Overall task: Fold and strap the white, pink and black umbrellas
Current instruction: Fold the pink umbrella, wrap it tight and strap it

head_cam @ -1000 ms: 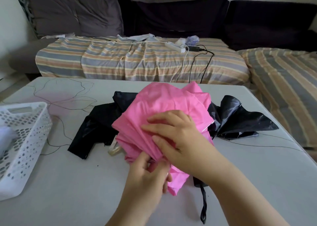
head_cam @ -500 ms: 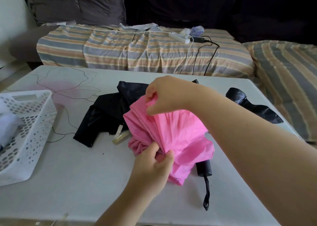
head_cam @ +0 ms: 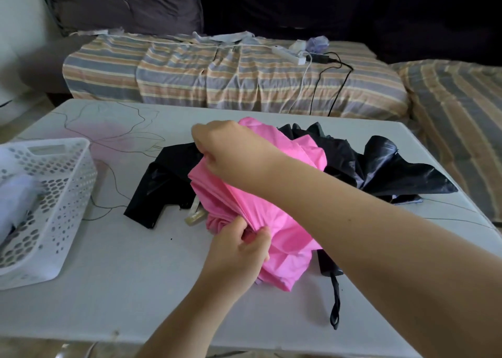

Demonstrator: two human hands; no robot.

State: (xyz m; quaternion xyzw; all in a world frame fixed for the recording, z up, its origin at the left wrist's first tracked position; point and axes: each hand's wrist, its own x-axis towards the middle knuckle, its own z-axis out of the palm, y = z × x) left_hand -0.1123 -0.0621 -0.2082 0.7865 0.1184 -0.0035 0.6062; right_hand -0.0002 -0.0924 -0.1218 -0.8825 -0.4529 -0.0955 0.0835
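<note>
A pink umbrella lies bunched in the middle of the grey table, on top of a crumpled black umbrella. My left hand pinches the gathered pink fabric at its near end. My right hand reaches across and grips the pink fabric at the far left edge. A black handle with a wrist loop sticks out toward me under the pink cloth. A white bundle, seemingly the white umbrella, lies in the basket at the left.
A white perforated basket stands at the table's left edge. A small pale tag lies beside the pink fabric. Behind the table is a striped sofa with a power strip and cables.
My right hand moved from the middle of the pink fabric up to its far left edge and grips it there. The left hand keeps its pinch. The view has tilted down.
</note>
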